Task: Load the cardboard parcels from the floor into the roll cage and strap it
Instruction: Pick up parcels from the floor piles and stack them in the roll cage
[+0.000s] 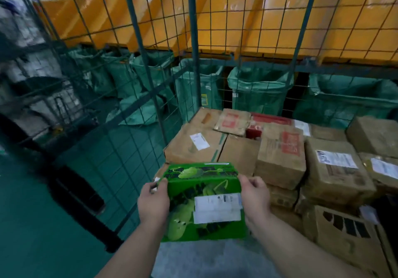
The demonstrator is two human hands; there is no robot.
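Note:
I hold a green printed parcel with a white label between both hands, in front of me at the open side of the roll cage. My left hand grips its left edge and my right hand grips its right edge. Inside the roll cage, a green wire-mesh frame, several brown cardboard parcels are stacked tightly, some with white labels and red print. The green parcel hangs just in front of the stack's near left corner, above a low brown box partly hidden behind it.
Beyond the cage mesh stand green sacks under orange chutes. Another wire cage with pale goods stands at the left. The floor is green. A brown box with black stripes sits at the near right.

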